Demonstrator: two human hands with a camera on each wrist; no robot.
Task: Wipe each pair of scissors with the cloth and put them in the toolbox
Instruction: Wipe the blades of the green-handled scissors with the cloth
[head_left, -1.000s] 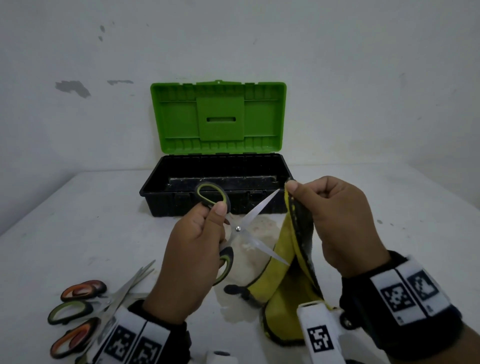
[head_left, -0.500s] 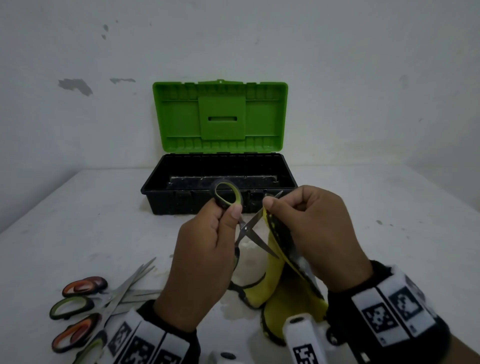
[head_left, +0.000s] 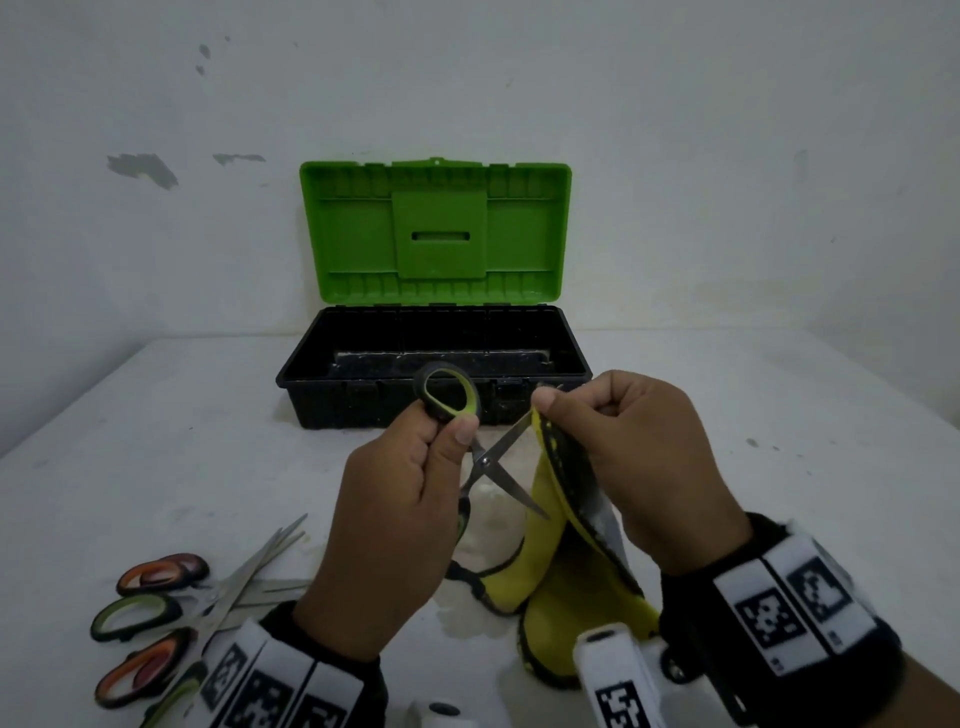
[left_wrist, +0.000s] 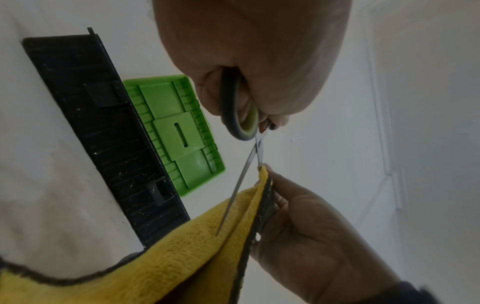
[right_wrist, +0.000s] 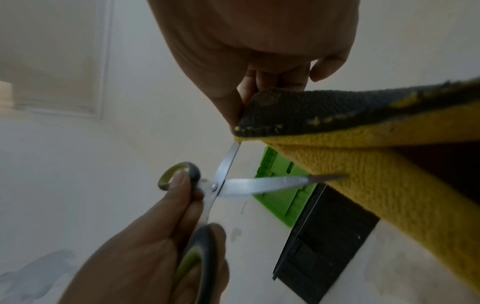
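Observation:
My left hand (head_left: 441, 441) grips the handles of a pair of green-and-black scissors (head_left: 485, 460), whose blades are spread apart. The upper blade runs into a fold of the yellow cloth (head_left: 545, 525) with a dark edge. My right hand (head_left: 566, 410) pinches that fold round the blade, near its tip. The lower blade (right_wrist: 262, 183) points free against the hanging cloth (right_wrist: 363, 174). In the left wrist view the scissors (left_wrist: 249, 156) and cloth (left_wrist: 182, 257) hang in front of the toolbox (left_wrist: 103, 144). The black toolbox (head_left: 363, 395) with its green lid (head_left: 436, 234) raised stands behind my hands.
Several more scissors (head_left: 171, 613) with orange and green handles lie in a heap at the table's front left. A white wall rises just behind the toolbox. The white table (head_left: 779, 467) stretches bare to the right.
My right hand slid the pinched cloth along the upper blade toward the pivot, then back out a little. The left hand raised the scissors slightly and the blades closed somewhat.

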